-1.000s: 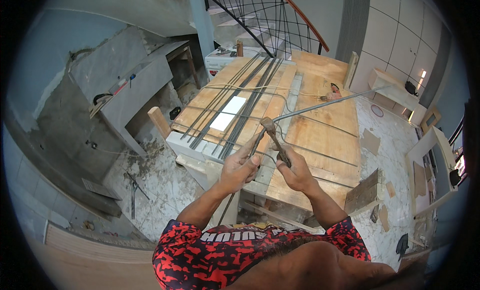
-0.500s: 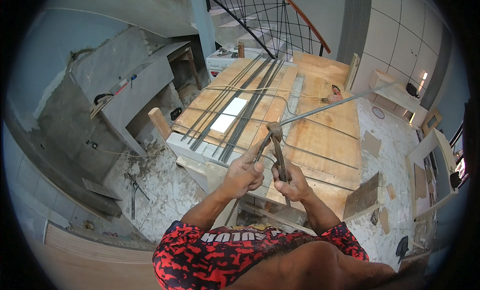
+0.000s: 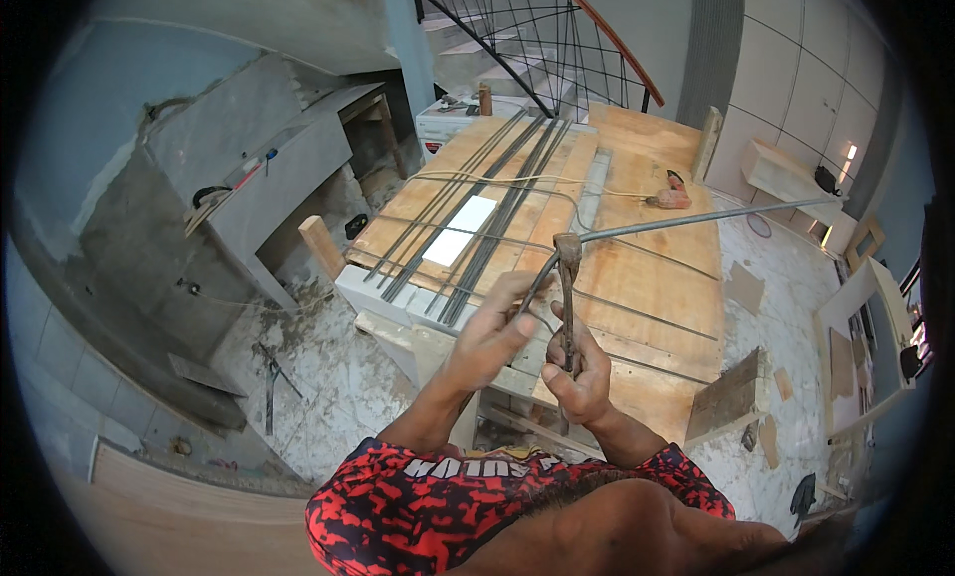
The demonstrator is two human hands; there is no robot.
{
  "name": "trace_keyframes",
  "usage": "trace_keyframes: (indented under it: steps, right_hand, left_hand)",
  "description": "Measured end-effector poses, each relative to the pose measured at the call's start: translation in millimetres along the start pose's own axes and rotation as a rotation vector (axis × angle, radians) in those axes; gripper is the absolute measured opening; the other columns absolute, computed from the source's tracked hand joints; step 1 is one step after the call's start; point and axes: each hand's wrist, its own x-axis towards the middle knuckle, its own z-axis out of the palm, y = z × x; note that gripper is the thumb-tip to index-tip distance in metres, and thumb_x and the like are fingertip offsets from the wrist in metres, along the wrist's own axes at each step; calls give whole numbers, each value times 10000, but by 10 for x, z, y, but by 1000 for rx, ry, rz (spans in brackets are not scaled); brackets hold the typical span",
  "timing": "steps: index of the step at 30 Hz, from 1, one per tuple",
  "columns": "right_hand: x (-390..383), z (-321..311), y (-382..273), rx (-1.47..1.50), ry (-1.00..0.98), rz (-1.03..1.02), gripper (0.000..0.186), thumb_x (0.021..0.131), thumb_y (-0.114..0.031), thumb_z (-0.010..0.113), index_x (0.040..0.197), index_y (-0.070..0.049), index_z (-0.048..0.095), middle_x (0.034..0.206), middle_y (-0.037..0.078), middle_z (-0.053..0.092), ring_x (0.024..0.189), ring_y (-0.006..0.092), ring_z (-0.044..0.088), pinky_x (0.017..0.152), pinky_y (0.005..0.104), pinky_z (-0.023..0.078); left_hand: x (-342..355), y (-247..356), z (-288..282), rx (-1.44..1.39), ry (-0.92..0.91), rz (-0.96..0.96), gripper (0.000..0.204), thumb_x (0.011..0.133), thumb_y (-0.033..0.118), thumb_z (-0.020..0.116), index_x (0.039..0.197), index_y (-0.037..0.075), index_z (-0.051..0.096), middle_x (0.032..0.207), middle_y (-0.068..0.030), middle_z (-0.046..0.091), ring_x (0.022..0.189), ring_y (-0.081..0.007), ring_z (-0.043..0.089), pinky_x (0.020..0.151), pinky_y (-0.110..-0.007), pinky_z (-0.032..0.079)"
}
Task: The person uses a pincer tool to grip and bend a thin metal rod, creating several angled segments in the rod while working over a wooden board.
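Note:
My right hand (image 3: 579,372) is closed around a rusty tool that looks like pincers (image 3: 568,297), held upright with its blunt head (image 3: 567,246) on top. To its left, my left hand (image 3: 492,327) curls round a dark thin metal rod (image 3: 540,276) that meets the tool's head; its fingers are loosely bent, and part of the grip is hidden. A long grey metal bar (image 3: 696,218) reaches from beside the head toward the far right. Whether the bar and rod are one piece I cannot tell. Both hands are above the near edge of a plywood platform (image 3: 637,317).
Several dark steel rods (image 3: 507,208) lie lengthwise on the plywood beside a white rectangular piece (image 3: 460,231). An orange power tool (image 3: 671,191) with a pale cord rests farther right. A wooden post (image 3: 319,243) rises at the left corner; scrap boards (image 3: 731,392) stand on the right floor.
The pincers-like tool has shifted slightly right and turned more upright. The long bar's far end has swung lower and right. My left hand's fingers look looser.

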Motion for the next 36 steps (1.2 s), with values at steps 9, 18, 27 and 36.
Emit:
trace_keyframes:
  steps: [9,18,27,36]
  right_hand:
    - [162,64,55,85,-1,-6,729,806,-313,666,1330,83,348,787,-32,385,664,49,362,585,196,310]
    - [476,562,329,344,269,-59,639,803,-188,561,1348,21,300,814,-28,470,615,35,438,523,177,354]
    - [325,70,532,181,56,-35,669,779,-14,522,1400,42,280,953,-2,459,821,59,426,703,208,399]
    - [414,-328,440,-199,39,-137,633,777,-102,518,1364,47,334,781,-8,506,646,75,464,590,219,397]
  left_hand:
    - [108,-33,-4,-410,-103,-144,891,868,584,519,1407,-66,234,1298,-188,475,1186,-285,504,992,-434,398]
    - [328,-274,-59,-191,156,-125,527,937,310,557,1327,-6,396,1014,-139,630,880,-169,616,810,-302,495]
    - [291,-157,23,-59,71,-141,485,915,76,541,1353,-71,394,1259,-144,559,1081,-149,551,891,-269,446]
    - [292,-106,181,225,46,107,450,936,136,534,1344,-31,445,773,-12,545,621,-76,499,549,-215,398]
